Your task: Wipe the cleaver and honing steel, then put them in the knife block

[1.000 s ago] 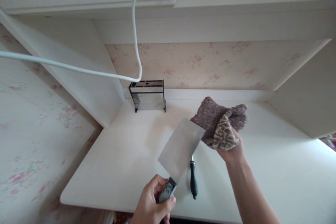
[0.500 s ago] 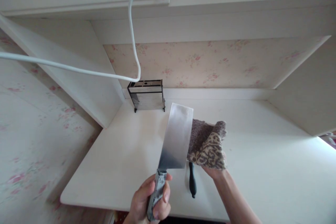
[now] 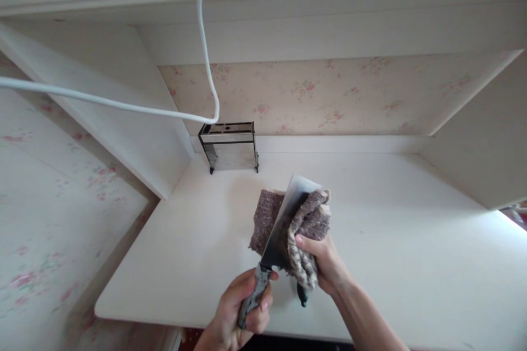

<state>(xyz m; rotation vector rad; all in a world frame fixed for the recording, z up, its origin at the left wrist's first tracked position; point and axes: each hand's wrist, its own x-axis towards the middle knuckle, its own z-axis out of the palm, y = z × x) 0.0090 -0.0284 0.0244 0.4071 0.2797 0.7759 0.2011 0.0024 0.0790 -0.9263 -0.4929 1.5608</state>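
A cleaver (image 3: 288,219) is being held above the near middle of the white bench (image 3: 391,247), its broad blade tilted away from the person and toward the far edge. The handle is being gripped by the left hand (image 3: 242,312), whose fingers are being kept wrapped tightly around it just above the near edge of the bench. A folded brownish cloth (image 3: 307,230), patterned on one face, is being pressed around the blade by the right hand (image 3: 325,263); the fingers of that hand are being kept clamped on the cloth, so that fabric is lying on both faces of the blade, with part of it showing to the left of the steel and part bunched to the right. A dark handle of a second tool (image 3: 302,295) is lying on the bench directly beneath the right hand, and most of it is being hidden by the cloth. A metal knife block (image 3: 229,145) is standing at the far left corner of the bench, against the floral back wall. A white cable (image 3: 203,49) is hanging down from above and running off to the left, just above the knife block.
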